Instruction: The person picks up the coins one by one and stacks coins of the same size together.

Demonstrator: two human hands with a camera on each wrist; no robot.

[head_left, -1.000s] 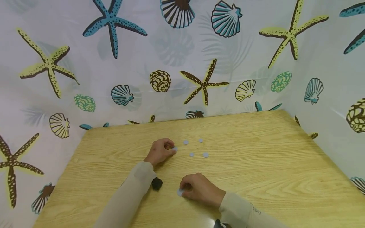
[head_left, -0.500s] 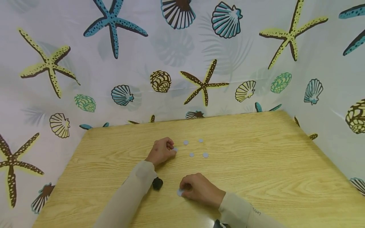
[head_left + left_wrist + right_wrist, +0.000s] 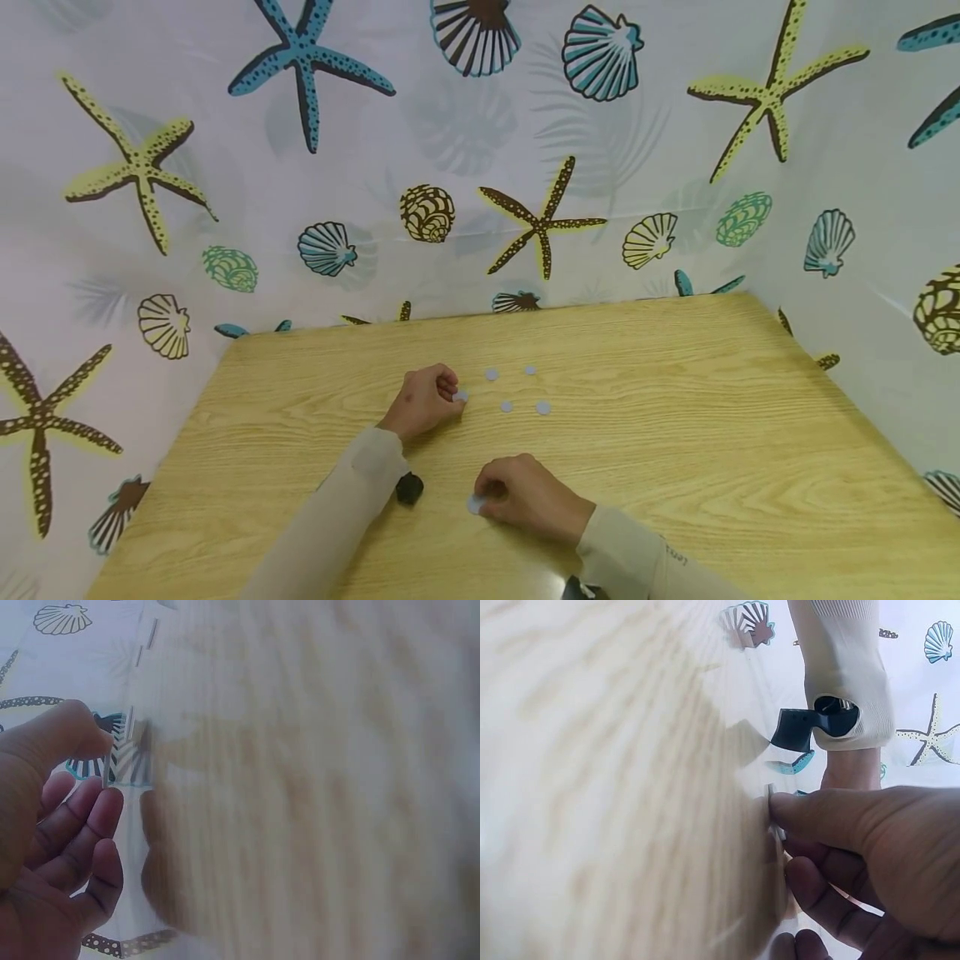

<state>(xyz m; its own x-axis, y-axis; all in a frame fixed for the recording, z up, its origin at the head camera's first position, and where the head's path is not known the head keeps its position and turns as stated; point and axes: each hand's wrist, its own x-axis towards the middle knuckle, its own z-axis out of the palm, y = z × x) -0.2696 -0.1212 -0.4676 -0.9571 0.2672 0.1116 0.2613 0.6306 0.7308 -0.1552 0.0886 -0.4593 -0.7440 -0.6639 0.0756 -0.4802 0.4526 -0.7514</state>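
Observation:
My left hand, at the middle of the table, pinches a small pale grey disc between thumb and fingertips. Edge-on in the left wrist view, that disc sits close over the tabletop, its reflection beside it. Nearer the front, my right hand holds a second pale disc, partly hidden under the fingers. The right wrist view shows this disc's thin edge at the thumb tip, close against the wood. Right of the left hand lie several loose discs, one of them a far disc.
The light wood-grain table is bordered at the back and sides by a white curtain printed with shells and starfish. A black wrist mount sticks out from the left sleeve, between the two arms.
The disc in my left hand has shifted slightly toward the front, the fingers changing a little around it. My right hand and the loose discs stay put.

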